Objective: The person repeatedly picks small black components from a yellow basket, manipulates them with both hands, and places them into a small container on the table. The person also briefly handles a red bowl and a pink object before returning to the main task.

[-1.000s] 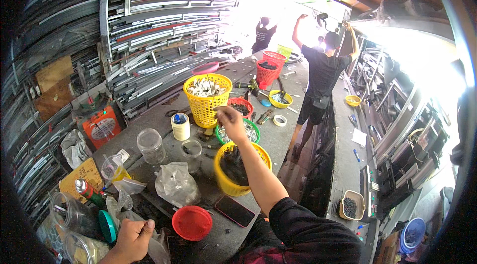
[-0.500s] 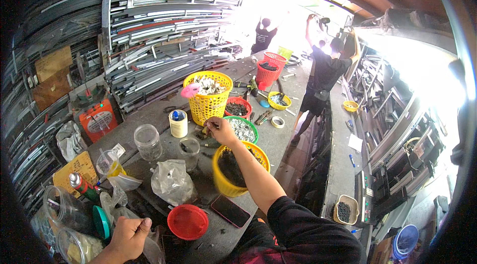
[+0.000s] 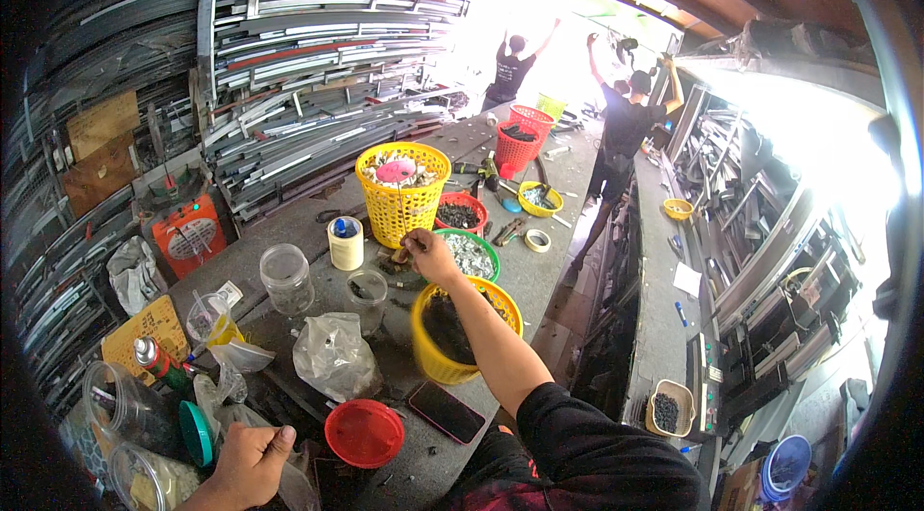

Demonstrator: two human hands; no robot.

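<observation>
My right hand (image 3: 430,254) reaches over the bench, its fingers closed round the thin stick of a pink paddle (image 3: 395,170). The paddle's flat head stands up in front of a yellow perforated basket (image 3: 397,216) heaped with pale pieces. Beneath my right forearm sits a yellow basket (image 3: 445,353) with dark contents. My left hand (image 3: 252,461) is closed with the thumb on top, low at the left; whatever it may hold is hidden. Clear crumpled plastic lies beside it, and a red round lid (image 3: 364,433) is to its right.
A phone (image 3: 448,412), a plastic bag (image 3: 334,357) and clear jars (image 3: 287,278) stand close by. A green basket (image 3: 469,255) and red baskets (image 3: 518,147) line the bench (image 3: 327,208). Two people work farther off; metal profiles (image 3: 337,59) fill the left racks.
The pink paddle's head has swung right, from the basket's left rim to its front. My left hand stays nearly still. The person at the right has shifted slightly, arms still raised.
</observation>
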